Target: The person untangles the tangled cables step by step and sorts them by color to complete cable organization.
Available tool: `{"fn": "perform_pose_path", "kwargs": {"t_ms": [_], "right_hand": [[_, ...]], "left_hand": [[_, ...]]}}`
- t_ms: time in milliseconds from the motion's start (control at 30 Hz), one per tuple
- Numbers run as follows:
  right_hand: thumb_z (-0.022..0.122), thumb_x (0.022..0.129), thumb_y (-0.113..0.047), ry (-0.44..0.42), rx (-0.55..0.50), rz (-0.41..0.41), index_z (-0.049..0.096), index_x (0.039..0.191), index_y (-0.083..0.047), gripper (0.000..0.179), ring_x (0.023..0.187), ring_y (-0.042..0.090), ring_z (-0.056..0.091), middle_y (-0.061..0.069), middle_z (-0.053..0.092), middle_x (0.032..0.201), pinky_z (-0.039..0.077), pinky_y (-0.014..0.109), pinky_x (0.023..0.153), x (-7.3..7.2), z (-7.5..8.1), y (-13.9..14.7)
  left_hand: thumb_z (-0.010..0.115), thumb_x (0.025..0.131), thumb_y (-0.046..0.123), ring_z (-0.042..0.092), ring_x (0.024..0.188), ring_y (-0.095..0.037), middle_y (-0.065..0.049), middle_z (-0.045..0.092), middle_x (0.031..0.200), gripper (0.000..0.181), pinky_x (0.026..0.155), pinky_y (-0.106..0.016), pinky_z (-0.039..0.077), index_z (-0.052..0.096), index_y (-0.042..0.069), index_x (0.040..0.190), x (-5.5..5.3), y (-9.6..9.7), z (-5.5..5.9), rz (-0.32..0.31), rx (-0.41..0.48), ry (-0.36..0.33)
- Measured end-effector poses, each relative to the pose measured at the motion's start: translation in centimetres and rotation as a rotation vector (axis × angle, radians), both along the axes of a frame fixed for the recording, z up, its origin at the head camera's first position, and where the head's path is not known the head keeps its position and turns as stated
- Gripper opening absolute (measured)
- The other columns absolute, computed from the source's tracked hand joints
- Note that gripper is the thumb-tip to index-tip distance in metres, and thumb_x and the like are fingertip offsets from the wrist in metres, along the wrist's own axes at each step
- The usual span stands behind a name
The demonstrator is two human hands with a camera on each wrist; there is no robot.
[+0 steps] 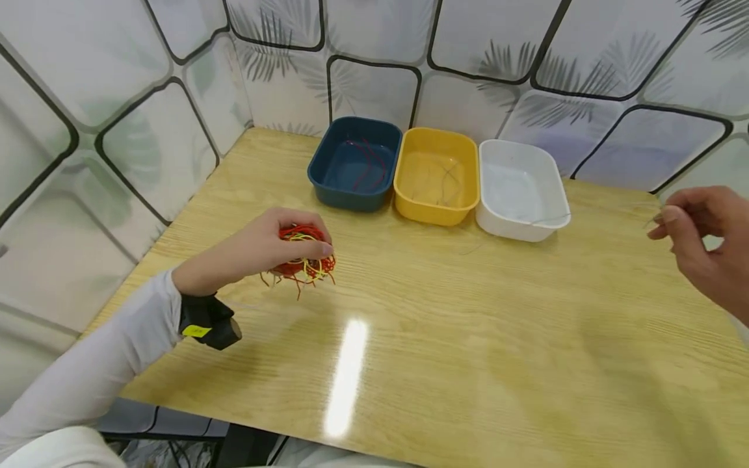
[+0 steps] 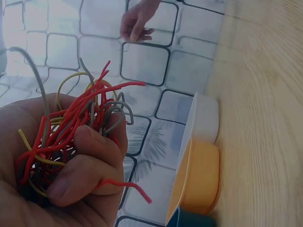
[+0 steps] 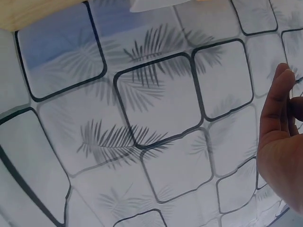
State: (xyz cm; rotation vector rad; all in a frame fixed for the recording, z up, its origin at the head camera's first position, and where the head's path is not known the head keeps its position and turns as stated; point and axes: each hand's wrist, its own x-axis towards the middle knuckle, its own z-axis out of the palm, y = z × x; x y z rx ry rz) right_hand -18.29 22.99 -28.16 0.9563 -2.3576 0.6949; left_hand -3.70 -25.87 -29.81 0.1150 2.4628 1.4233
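Observation:
My left hand point(image 1: 277, 244) grips a tangled bundle of red, yellow and grey wires point(image 2: 71, 123), held above the left part of the table. In the left wrist view the fingers curl round the bundle, and several wire ends stick out. Off to the right, my right hand point(image 1: 705, 237) pinches a thin grey wire point(image 1: 649, 222) between thumb and fingertips. The right wrist view shows only the side of this hand point(image 3: 281, 142), with the fingertips partly cut off by the frame.
Three bins stand in a row at the back: a dark blue bin point(image 1: 354, 201) with red wires inside, a yellow bin point(image 1: 435, 214) with thin wires in it, and a white bin point(image 1: 515, 229) with a grey wire over its front rim. Patterned curtains point(image 1: 374, 91) hang behind the wooden table point(image 1: 445, 364).

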Motion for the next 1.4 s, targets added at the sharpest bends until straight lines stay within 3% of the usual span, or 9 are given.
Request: {"fn": "perform_pose_path", "kwargs": {"t_ms": [167, 267, 400, 500, 600, 733, 833, 1100, 1400], "right_hand": [[0.051, 0.106, -0.016, -0.135, 0.065, -0.157, 0.057, 0.118, 0.006, 0.026, 0.072, -0.036, 0.035, -0.054, 0.038, 0.082, 0.029, 0.011, 0.055, -0.8, 1.7, -1.8], [0.054, 0.103, -0.021, -0.160, 0.016, -0.191, 0.060, 0.111, 0.000, 0.024, 0.063, -0.032, 0.039, -0.052, 0.042, 0.074, 0.030, 0.009, 0.052, -1.8, 2.6, -3.0], [0.058, 0.094, -0.017, -0.193, -0.118, -0.129, 0.063, 0.092, -0.012, 0.007, 0.052, -0.022, 0.050, -0.043, 0.052, 0.069, 0.036, 0.007, 0.049, -4.5, 3.2, -5.2], [0.059, 0.091, -0.017, -0.196, -0.107, -0.092, 0.064, 0.085, -0.013, 0.008, 0.052, -0.019, 0.050, -0.038, 0.054, 0.065, 0.037, 0.006, 0.053, -6.9, 2.6, -7.7], [0.058, 0.091, -0.021, -0.159, 0.015, -0.092, 0.065, 0.088, -0.007, 0.016, 0.058, -0.011, 0.050, -0.019, 0.064, 0.070, 0.037, 0.008, 0.059, -8.6, 1.5, -10.0], [0.055, 0.093, -0.019, -0.097, 0.188, -0.082, 0.063, 0.088, -0.005, 0.016, 0.061, 0.014, 0.054, 0.012, 0.068, 0.076, 0.038, 0.022, 0.058, -10.1, -0.5, -12.6], [0.055, 0.092, -0.014, -0.055, 0.278, -0.040, 0.059, 0.084, -0.005, 0.013, 0.056, 0.023, 0.053, 0.013, 0.065, 0.071, 0.037, 0.030, 0.052, -11.0, -2.3, -14.2], [0.056, 0.090, -0.014, -0.084, 0.529, 0.040, 0.061, 0.086, -0.009, 0.009, 0.051, 0.020, 0.051, 0.005, 0.065, 0.068, 0.037, 0.033, 0.045, -12.2, -6.9, -16.8], [0.059, 0.090, -0.021, -0.321, 0.711, 0.042, 0.071, 0.091, -0.011, 0.016, 0.060, 0.020, 0.056, 0.005, 0.071, 0.076, 0.038, 0.031, 0.049, -12.8, -7.2, -19.0]], "left_hand": [[0.070, 0.095, 0.032, 0.054, 0.060, -0.016, -0.002, 0.066, 0.084, 0.012, 0.057, -0.031, 0.050, 0.070, 0.021, 0.100, -0.7, 1.3, 0.1, -0.116, -0.039, 0.067], [0.070, 0.095, 0.029, 0.057, 0.063, -0.017, -0.002, 0.067, 0.085, 0.009, 0.059, -0.032, 0.052, 0.070, 0.021, 0.100, -0.7, 1.9, -0.2, -0.141, -0.050, 0.077], [0.069, 0.095, 0.029, 0.059, 0.069, -0.017, 0.000, 0.068, 0.087, 0.009, 0.065, -0.031, 0.052, 0.070, 0.023, 0.101, -0.6, 2.1, -0.8, -0.143, -0.057, 0.081], [0.069, 0.095, 0.031, 0.062, 0.078, -0.018, 0.002, 0.070, 0.091, 0.010, 0.072, -0.031, 0.054, 0.070, 0.024, 0.102, -0.3, 2.1, -1.1, -0.162, -0.049, 0.087], [0.069, 0.096, 0.031, 0.064, 0.085, -0.019, 0.003, 0.072, 0.094, 0.010, 0.077, -0.032, 0.055, 0.070, 0.023, 0.102, -0.2, 2.2, -1.2, -0.188, -0.033, 0.105], [0.070, 0.095, 0.031, 0.064, 0.083, -0.018, 0.004, 0.072, 0.093, 0.010, 0.075, -0.031, 0.055, 0.070, 0.024, 0.102, 0.0, 2.4, -0.9, -0.208, -0.035, 0.114], [0.070, 0.095, 0.030, 0.064, 0.083, -0.017, 0.005, 0.072, 0.092, 0.010, 0.074, -0.030, 0.055, 0.070, 0.024, 0.103, 0.0, 2.5, -0.7, -0.216, -0.044, 0.119], [0.071, 0.095, 0.030, 0.064, 0.082, -0.016, 0.005, 0.072, 0.092, 0.011, 0.074, -0.028, 0.054, 0.070, 0.023, 0.103, -0.1, 3.1, -0.6, -0.236, -0.044, 0.110], [0.071, 0.096, 0.029, 0.065, 0.078, -0.015, 0.004, 0.072, 0.091, 0.010, 0.072, -0.029, 0.055, 0.069, 0.023, 0.103, -0.4, 3.1, -0.3, -0.261, -0.020, 0.101]]}}
